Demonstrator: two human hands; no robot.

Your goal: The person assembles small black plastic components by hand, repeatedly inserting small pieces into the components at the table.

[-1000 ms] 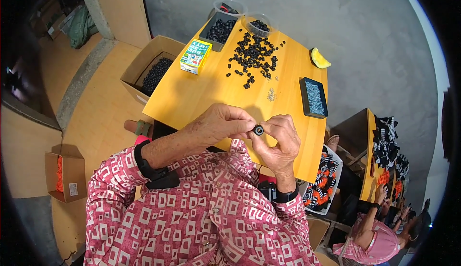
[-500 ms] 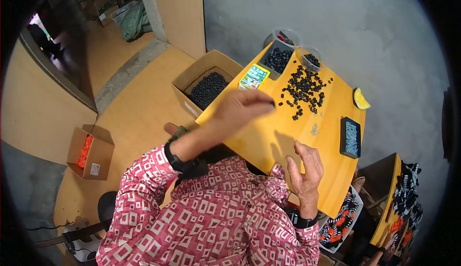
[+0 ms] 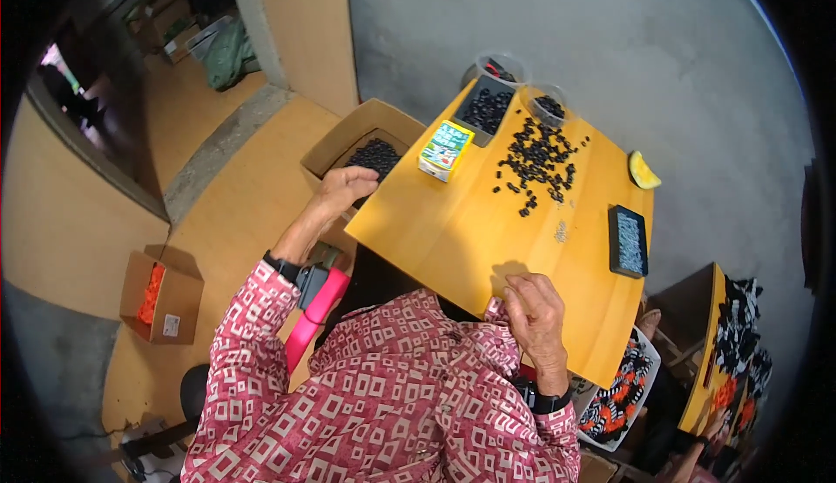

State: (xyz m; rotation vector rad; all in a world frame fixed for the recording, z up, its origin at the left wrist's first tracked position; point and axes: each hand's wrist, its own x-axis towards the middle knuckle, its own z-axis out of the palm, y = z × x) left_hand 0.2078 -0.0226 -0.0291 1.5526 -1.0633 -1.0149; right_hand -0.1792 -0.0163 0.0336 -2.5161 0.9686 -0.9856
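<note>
My left hand (image 3: 342,191) reaches over the near edge of an open cardboard box (image 3: 326,148), its fingers stretched out and no piece visible in them. Inside the box lies a heap of small black round parts (image 3: 374,156). Just over the front edge of the yellow wooden table (image 3: 453,230) is my right hand (image 3: 537,313), thumb and fingers curled closed; whatever they hold, if anything, is hidden. Loose black parts (image 3: 538,161) are scattered on the far half of the table, beside a small pile of tiny pale pieces (image 3: 561,231).
On the table stand a printed carton (image 3: 446,149), a grey bin of black parts (image 3: 488,110), two clear tubs, a yellow wedge (image 3: 644,170) and a black tray of small pale-blue pieces (image 3: 628,241). A box of orange pieces (image 3: 161,296) sits at left. Another person's hand shows at lower right.
My left hand has moved left and back from over the table to the cardboard box; the small black part at its fingertips no longer shows. My right hand's fingers have curled in.
</note>
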